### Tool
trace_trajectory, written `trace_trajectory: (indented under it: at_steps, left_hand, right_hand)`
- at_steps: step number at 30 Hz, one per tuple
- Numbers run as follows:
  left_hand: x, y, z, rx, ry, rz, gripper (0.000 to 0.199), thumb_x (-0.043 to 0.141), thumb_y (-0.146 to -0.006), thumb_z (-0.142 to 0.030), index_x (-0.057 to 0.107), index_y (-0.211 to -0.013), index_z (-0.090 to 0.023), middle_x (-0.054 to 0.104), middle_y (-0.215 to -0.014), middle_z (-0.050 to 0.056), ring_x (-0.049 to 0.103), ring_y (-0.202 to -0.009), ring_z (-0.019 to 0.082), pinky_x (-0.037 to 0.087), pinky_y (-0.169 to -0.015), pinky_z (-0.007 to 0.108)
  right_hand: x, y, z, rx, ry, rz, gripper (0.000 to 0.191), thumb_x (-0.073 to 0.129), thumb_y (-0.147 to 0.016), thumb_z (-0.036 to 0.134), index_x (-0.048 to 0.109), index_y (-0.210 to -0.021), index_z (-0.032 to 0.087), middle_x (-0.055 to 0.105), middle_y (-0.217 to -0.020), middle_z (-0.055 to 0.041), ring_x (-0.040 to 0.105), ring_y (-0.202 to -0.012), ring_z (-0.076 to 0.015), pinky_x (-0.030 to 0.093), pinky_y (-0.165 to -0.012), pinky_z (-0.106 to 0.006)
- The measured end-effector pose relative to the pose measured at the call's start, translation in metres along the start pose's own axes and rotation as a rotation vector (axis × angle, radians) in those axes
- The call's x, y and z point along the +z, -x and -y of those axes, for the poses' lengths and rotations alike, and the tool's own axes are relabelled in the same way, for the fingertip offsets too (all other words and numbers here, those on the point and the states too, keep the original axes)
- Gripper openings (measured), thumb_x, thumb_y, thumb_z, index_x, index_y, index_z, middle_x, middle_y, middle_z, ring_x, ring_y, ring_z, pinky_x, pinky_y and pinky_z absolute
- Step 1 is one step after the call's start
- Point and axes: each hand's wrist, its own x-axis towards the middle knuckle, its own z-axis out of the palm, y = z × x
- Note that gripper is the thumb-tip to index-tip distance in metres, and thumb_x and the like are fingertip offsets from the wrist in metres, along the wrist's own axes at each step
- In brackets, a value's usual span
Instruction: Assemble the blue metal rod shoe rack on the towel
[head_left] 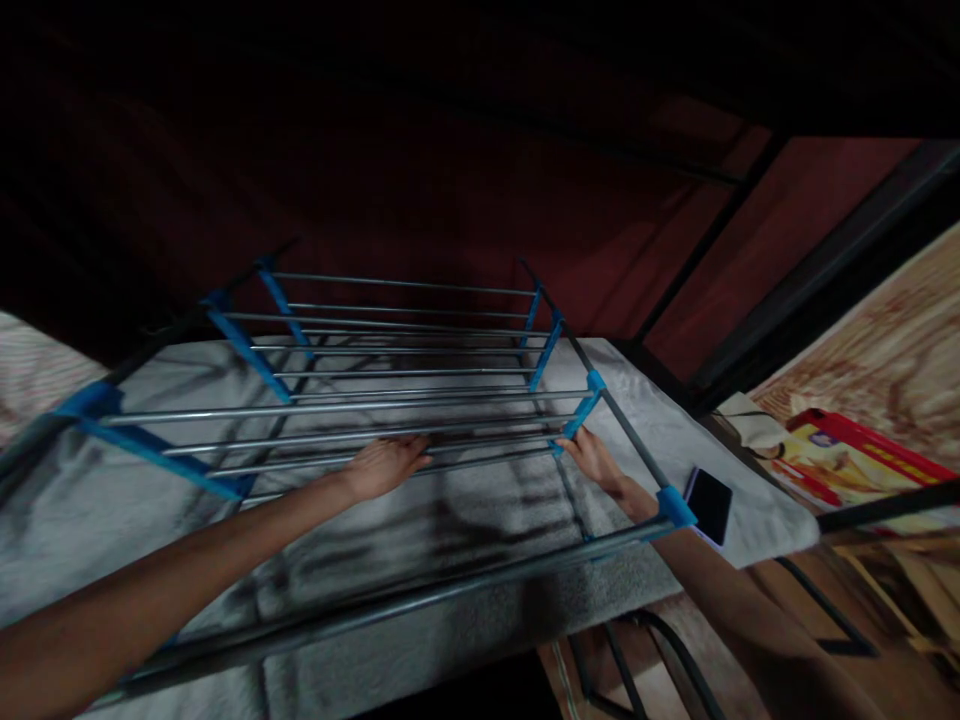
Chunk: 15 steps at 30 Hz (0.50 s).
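Observation:
A rack of thin metal tubes (337,407) and blue plastic brackets lies across a grey cloth-covered table. My left hand (388,467) reaches in from the lower left, its fingers curled over one of the rack's inner tubes. On the right side, my right hand (591,458) has its fingers closed at the lower end of a blue bracket (585,405), where the tubes go in; the exact grip is partly hidden. My right forearm passes below the front side tube. Another blue bracket (157,450) joins the same tubes on the left.
A phone (709,506) lies on the grey cloth (637,400) right of the rack. Beyond it are a red and yellow package (847,455) and a patterned surface. A dark red panel (450,180) stands behind the table. Black metal tubing (675,650) shows below the front edge.

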Motion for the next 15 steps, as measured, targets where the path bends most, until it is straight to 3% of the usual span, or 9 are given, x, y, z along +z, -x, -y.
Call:
trace_trajectory:
  at_steps: [4, 9, 12, 15]
  left_hand:
    - [-0.012, 0.010, -0.007, 0.052, -0.008, 0.013, 0.055, 0.045, -0.098, -0.036, 0.039, -0.149, -0.016, 0.055, -0.143, 0.016, 0.056, -0.127, 0.029, 0.045, -0.105, 0.040]
    - [-0.034, 0.041, -0.011, 0.086, -0.143, 0.054, 0.051, 0.052, -0.091, -0.021, 0.048, -0.142, -0.020, 0.049, -0.149, 0.013, 0.050, -0.133, 0.027, 0.038, -0.112, 0.038]
    - [-0.062, 0.066, -0.007, 0.131, -0.121, 0.079, 0.045, 0.049, -0.088, -0.014, 0.058, -0.131, -0.022, 0.056, -0.142, 0.011, 0.057, -0.125, 0.024, 0.044, -0.103, 0.032]
    - [-0.101, 0.098, 0.005, 0.045, 0.022, 0.195, 0.032, 0.047, -0.092, -0.022, 0.069, -0.114, -0.021, 0.071, -0.116, 0.009, 0.068, -0.100, 0.023, 0.051, -0.086, 0.030]
  right_hand:
    - [0.003, 0.000, -0.008, 0.003, -0.004, 0.014, 0.026, 0.047, -0.092, 0.050, 0.050, -0.090, 0.024, 0.065, -0.092, -0.0100, 0.063, -0.088, -0.0276, 0.050, -0.087, -0.043]
    - [0.000, 0.001, -0.005, 0.016, -0.013, 0.024, 0.032, 0.048, -0.091, 0.055, 0.051, -0.093, 0.024, 0.067, -0.093, -0.0099, 0.063, -0.086, -0.0273, 0.051, -0.084, -0.043]
    - [-0.003, 0.003, 0.001, 0.020, -0.050, 0.052, 0.032, 0.049, -0.090, 0.055, 0.053, -0.095, 0.023, 0.068, -0.096, -0.0101, 0.065, -0.087, -0.0271, 0.052, -0.085, -0.043]
    - [-0.005, 0.006, 0.004, 0.047, -0.095, 0.060, 0.034, 0.051, -0.087, 0.054, 0.054, -0.101, 0.024, 0.069, -0.102, -0.0117, 0.067, -0.095, -0.0288, 0.053, -0.088, -0.043]
